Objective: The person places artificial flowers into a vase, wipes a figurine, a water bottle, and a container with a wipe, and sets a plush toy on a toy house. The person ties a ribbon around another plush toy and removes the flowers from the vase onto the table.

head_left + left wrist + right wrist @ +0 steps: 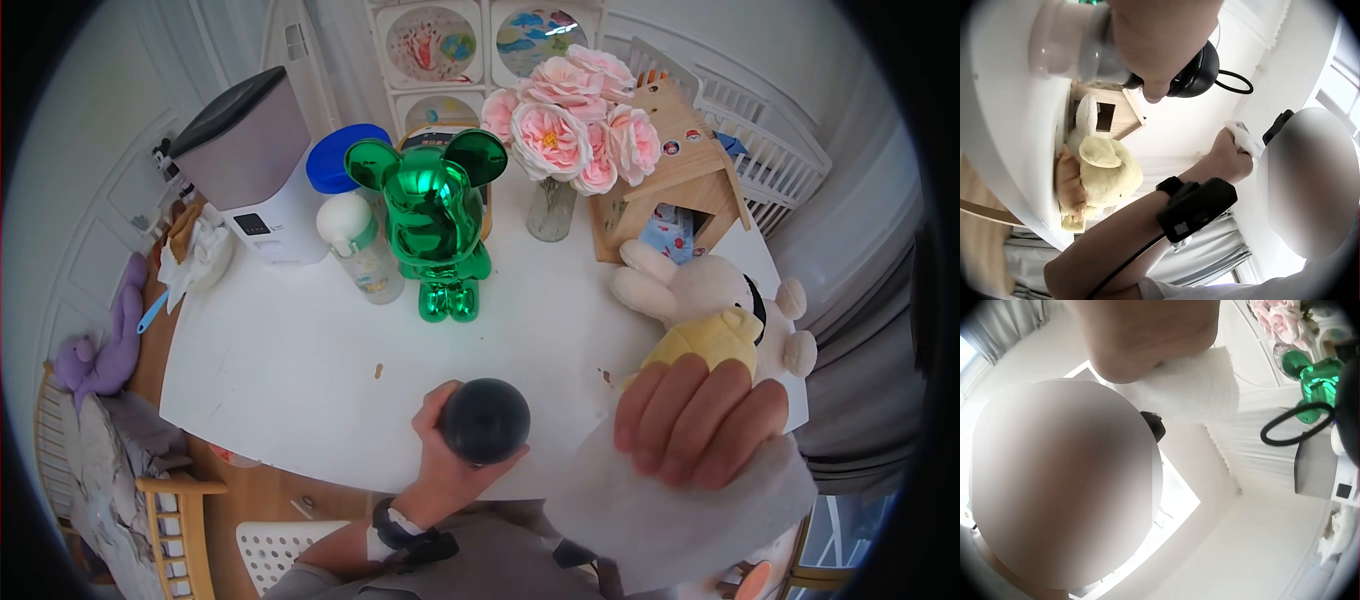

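My left hand [445, 465] grips a bottle by its upper part, and from above its round black lid [486, 420] faces up. The left wrist view shows more of the bottle [1060, 40]: a pale pinkish lower body, a grey band and a black strap loop on the lid. It stands upright at the front edge of the table. Raised to the right, my right hand [700, 420] pinches a white tissue [690, 525] with its fingers bent over the top edge. That tissue [1188, 390] hangs below the fingers in the head view.
On the white table [530, 310] stand a shiny green bear figure [435, 220], a child's water bottle [362, 250], a grey-lidded dispenser [255, 165] and a vase [552, 210] of pink roses. At the right are a wooden house [670, 165] and plush toys [710, 335].
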The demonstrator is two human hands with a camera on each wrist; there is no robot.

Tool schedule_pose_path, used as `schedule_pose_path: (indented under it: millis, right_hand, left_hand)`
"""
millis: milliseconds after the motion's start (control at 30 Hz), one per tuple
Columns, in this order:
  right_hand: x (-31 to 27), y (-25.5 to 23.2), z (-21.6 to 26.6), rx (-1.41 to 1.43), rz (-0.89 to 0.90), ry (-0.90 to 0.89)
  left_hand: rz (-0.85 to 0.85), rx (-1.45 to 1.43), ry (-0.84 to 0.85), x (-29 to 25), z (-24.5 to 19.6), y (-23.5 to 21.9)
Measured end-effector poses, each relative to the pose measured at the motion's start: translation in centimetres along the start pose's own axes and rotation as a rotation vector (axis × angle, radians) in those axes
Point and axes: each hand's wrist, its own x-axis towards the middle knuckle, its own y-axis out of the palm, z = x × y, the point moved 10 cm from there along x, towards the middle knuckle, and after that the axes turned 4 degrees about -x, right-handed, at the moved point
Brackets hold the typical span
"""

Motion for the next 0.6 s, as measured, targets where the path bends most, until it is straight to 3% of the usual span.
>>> schedule_pose_path:
  millis: [100,167,200,233,300,433,500,533,600]
  right_hand:
    - [-0.8,-1.0,-1.0,0.080,0.028,-0.039]
    - [-3.9,-4.1,-3.2,-0.354,-0.608,0.219]
    - [-4.6,-3.9,-5.2,-0.458,-0.483,0.392]
    - [-5.1,-3.8,-5.2,-0.458,-0.483,0.392]
    - [-7.4,-0.3,-10.3,-0.384,-0.051,0.885]
    - [-8.1,0.5,-10.4,-0.566,-0.044,0.705]
    - [-8.7,-1.6,-9.5,-0.490,-0.236,0.657]
    - [-9.2,-2.2,-9.3,-0.488,-0.235,0.657]
    - [-11.8,-5.3,-9.3,-0.522,-0.454,0.793]
  left_hand:
    - [0.011,-0.015,-0.003,0.0,0.1,0.1]
    - [-0.003,-0.050,-0.017,-0.2,0.6,0.1]
    - [0.016,-0.079,0.004,-0.2,0.5,0.2]
    - [0.015,-0.079,0.004,-0.3,0.7,0.3]
    - [-0.006,-0.055,0.037,-0.6,0.7,0.3]
    - [0.014,-0.068,0.033,-0.5,0.8,0.3]
    - [0.021,-0.029,0.050,-0.5,0.7,0.4]
    - [0.028,0.002,0.064,-0.5,0.6,0.5]
    - [-0.001,-0.038,0.034,-0.7,0.7,0.3]
